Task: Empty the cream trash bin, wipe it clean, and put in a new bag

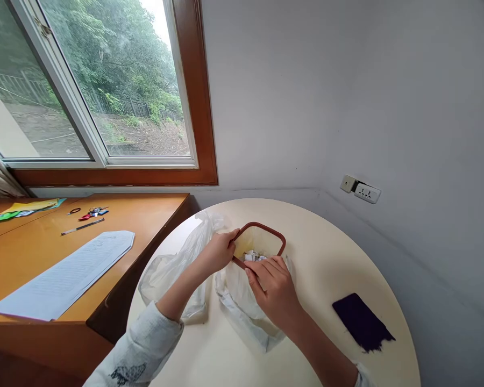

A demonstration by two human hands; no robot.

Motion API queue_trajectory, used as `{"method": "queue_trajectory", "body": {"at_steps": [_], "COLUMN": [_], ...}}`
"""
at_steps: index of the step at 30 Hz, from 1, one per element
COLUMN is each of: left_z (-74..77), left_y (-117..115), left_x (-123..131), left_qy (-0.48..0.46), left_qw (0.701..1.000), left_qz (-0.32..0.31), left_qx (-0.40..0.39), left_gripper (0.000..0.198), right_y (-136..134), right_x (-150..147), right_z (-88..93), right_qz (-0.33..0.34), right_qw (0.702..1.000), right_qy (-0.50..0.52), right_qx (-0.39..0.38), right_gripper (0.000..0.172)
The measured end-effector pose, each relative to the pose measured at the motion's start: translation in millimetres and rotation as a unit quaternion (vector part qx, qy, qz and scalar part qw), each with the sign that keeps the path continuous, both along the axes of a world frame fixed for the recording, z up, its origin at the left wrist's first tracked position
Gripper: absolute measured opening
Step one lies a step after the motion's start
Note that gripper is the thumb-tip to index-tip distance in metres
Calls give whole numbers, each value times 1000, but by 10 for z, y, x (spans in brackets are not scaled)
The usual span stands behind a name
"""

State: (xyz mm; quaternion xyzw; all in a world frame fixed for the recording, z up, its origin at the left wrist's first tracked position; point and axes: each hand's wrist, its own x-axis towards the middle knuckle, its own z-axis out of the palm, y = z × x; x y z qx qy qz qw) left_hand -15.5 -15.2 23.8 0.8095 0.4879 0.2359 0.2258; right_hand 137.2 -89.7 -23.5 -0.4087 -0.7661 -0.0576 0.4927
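A brown rounded-square rim (pixel 272 231) tops a small bin lined with a translucent white plastic bag (pixel 244 306) on the round table. Crumpled paper scraps (pixel 252 256) show inside the opening. My left hand (pixel 219 251) is closed around the rim's left corner, thumb on top. At the near side, my right hand (pixel 275 290) grips the rim, with its fingers over the edge and its thumb on the outside. The bag's loose part hangs toward me, below the right hand. Much of the bin's body is hidden by the bag and hands.
Another thin white plastic bag (pixel 181 269) lies crumpled to the left, partly behind my left forearm. A dark purple cloth (pixel 363 321) with a frayed edge rests at the right of the cream table (pixel 331 236). The wooden desk (pixel 157 215) bears papers (pixel 72 274), a pen and keys.
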Motion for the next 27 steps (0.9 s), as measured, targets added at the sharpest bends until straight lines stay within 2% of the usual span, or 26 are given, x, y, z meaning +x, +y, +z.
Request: {"method": "queue_trajectory", "body": {"at_steps": [3,7,11,15,20,27], "left_z": [-2,3,-6,-36,-54,-105], "left_y": [1,0,2,0,-36,-124], "left_x": [27,56,63,64,63,40], "left_qy": [47,74,83,104,118,95], "left_qw": [999,997,996,994,992,994], "left_qz": [19,26,29,34,49,44], "left_qx": [8,10,0,-4,-19,-27], "left_gripper": [43,44,46,50,55,54], "right_y": [37,163,270,290,258,332], "right_x": [106,312,436,446,436,486], "right_z": [31,12,-85,-140,-116,-141], "right_qz": [-18,-105,-119,-130,-153,-140], "right_qw": [999,988,978,977,969,971], "right_qy": [33,48,34,-3,-58,-63], "right_qx": [-28,-100,-167,-172,-186,-183], "right_gripper": [21,37,47,45,45,44]}}
